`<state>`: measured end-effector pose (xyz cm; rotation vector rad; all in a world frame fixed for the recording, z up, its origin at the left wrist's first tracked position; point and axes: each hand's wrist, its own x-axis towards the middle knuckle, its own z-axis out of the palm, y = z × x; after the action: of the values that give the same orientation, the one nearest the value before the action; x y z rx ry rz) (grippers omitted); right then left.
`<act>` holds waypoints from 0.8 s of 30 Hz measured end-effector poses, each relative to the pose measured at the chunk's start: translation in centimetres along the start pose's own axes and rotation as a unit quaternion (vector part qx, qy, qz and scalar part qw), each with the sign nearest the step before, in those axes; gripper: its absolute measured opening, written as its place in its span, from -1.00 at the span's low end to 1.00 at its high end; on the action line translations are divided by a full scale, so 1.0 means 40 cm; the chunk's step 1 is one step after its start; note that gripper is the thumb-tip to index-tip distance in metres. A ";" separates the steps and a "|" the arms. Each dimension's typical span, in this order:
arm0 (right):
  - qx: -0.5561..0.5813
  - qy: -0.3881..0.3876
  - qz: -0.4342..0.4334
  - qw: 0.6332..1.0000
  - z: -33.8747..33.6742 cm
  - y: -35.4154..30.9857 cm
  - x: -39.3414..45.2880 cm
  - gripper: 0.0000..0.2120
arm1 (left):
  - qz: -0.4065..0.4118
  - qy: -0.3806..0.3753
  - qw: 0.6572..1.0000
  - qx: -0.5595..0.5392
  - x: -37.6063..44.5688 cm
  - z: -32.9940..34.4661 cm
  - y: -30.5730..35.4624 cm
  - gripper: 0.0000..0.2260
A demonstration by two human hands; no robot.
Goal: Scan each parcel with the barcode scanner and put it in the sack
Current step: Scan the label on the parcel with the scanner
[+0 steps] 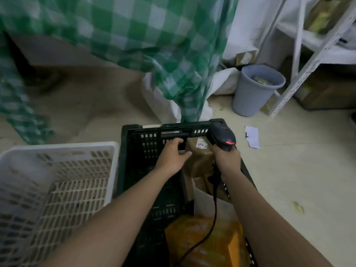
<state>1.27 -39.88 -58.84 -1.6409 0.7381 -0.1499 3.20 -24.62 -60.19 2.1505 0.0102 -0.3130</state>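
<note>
Right hand clenched around the handle of the black barcode scanner, red light glowing on its head, cable hanging down over the crate. Left hand released, fingers relaxed, reaching into the black crate just beside a brown parcel with a white label. Below in the same crate, a white parcel and an orange parcel. White basket touching the crate's left side. White sack on the floor behind the crate, partly hidden by green checked cloth. Grey bin near the shelf.
</note>
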 end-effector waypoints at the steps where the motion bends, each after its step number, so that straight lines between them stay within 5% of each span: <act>1: -0.011 -0.003 -0.009 1.000 0.015 0.019 0.031 -0.93 | 0.009 -0.007 1.000 -0.007 0.038 0.024 -0.008 -0.53; 5: -0.066 -0.007 -0.048 0.997 0.060 0.067 0.116 -0.81 | 0.024 -0.031 0.999 -0.023 0.194 0.153 -0.094 -0.38; 12: -0.040 0.012 -0.020 0.999 0.066 0.121 0.153 -0.70 | -0.040 -0.029 0.996 -0.081 0.188 0.174 -0.128 -0.60; 16: 0.007 -0.019 0.009 1.000 0.077 0.126 0.116 -0.84 | -0.069 -0.016 0.990 -0.121 0.150 0.147 -0.132 -0.58; 21: 0.077 -0.067 0.019 0.995 0.087 0.083 0.023 -0.91 | -0.088 0.001 0.968 -0.234 0.033 0.071 -0.106 -0.45; 24: 0.087 -0.107 0.003 0.990 0.078 0.049 -0.066 -0.90 | -0.086 0.050 0.965 -0.244 -0.046 -0.005 -0.077 -0.17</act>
<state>-0.02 -35.89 -60.54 -1.4622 0.5503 -0.0325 1.08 -22.48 -62.18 1.6737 0.3034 -0.2684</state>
